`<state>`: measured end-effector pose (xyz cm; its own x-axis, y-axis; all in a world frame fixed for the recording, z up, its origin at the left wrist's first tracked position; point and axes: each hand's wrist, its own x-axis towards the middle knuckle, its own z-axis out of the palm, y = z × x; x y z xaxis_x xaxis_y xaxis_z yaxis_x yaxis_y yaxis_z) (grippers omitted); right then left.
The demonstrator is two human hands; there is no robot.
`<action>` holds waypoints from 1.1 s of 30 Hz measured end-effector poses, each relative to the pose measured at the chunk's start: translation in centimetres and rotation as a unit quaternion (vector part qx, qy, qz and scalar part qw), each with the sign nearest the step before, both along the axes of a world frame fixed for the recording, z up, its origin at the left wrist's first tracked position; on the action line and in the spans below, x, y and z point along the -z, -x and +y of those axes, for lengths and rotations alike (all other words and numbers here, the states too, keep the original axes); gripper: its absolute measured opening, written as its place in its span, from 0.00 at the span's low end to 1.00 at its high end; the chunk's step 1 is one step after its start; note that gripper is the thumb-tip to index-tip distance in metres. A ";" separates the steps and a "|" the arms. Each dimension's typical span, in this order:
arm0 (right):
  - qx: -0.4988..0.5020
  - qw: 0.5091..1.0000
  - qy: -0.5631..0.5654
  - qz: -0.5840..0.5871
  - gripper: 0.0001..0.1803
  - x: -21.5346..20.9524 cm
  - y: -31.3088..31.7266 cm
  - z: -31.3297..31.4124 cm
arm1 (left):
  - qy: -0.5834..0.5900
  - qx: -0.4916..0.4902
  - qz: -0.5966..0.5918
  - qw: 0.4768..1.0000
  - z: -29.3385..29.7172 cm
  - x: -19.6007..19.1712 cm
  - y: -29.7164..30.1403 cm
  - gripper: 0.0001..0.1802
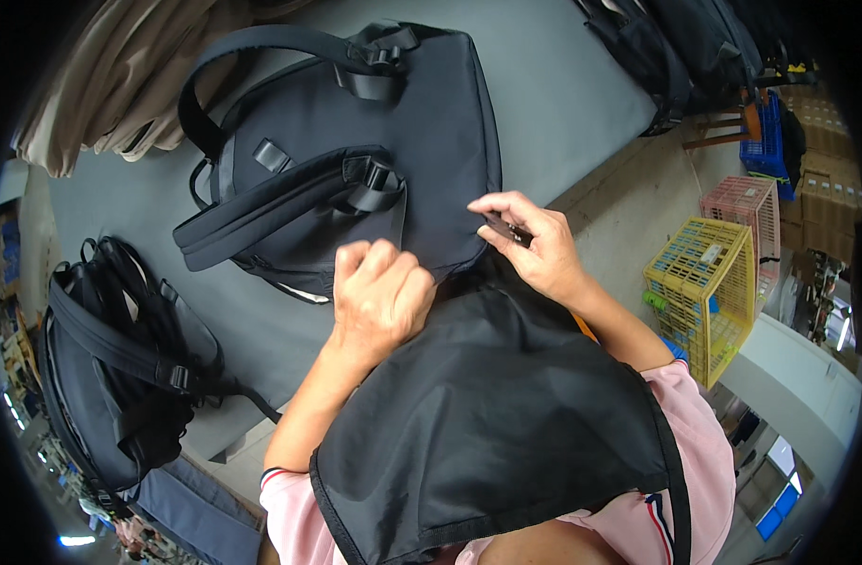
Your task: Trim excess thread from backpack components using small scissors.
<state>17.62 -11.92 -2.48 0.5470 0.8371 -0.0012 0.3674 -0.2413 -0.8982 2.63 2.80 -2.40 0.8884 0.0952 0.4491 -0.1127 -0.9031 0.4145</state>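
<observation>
A black backpack [440, 122] lies on the grey table with its padded shoulder straps [280, 202] and buckles facing up. My left hand [382, 294] is curled into a fist at the backpack's near edge, against the fabric. Whatever its fingers grip is hidden beneath them; a narrow webbing runs down toward the knuckles. Just off the backpack's right near corner, my right hand [535, 243] holds a small dark slim tool [506, 229] between thumb and fingers. Its exact kind is too small to tell. A black apron [506, 405] covers my front below both hands.
More black backpacks sit at the left [120, 348] and the far right [695, 47] of the grey table [553, 85]. Beige fabric pieces [130, 75] are heaped at the far left. Yellow [699, 282] and pink [747, 202] plastic crates stand beyond the table's right edge, near cardboard boxes [831, 202].
</observation>
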 end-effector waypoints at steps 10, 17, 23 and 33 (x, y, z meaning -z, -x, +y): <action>0.144 0.988 -0.031 0.044 0.15 3.1 -1.9 2.3 | -0.049 -0.032 -0.069 0.996 -2.0 1.1 1.1 0.08; 0.206 0.974 -0.078 0.057 0.24 6.7 -11.1 9.8 | 0.173 0.100 0.239 0.950 0.1 -3.1 0.7 0.07; 0.161 0.982 -0.050 0.082 0.19 8.7 -11.0 12.6 | 0.386 -0.097 0.220 0.890 5.9 -1.3 -7.8 0.12; 0.122 0.955 -0.086 0.256 0.16 3.8 -10.1 12.6 | 0.055 -0.181 0.121 0.974 13.0 2.8 -14.4 0.21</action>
<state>27.67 0.72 -6.30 0.6903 0.6965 -0.1958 -0.1795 -0.0972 -0.9789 17.00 15.75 -5.23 0.8659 0.4584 0.2002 0.3186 -0.8139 0.4858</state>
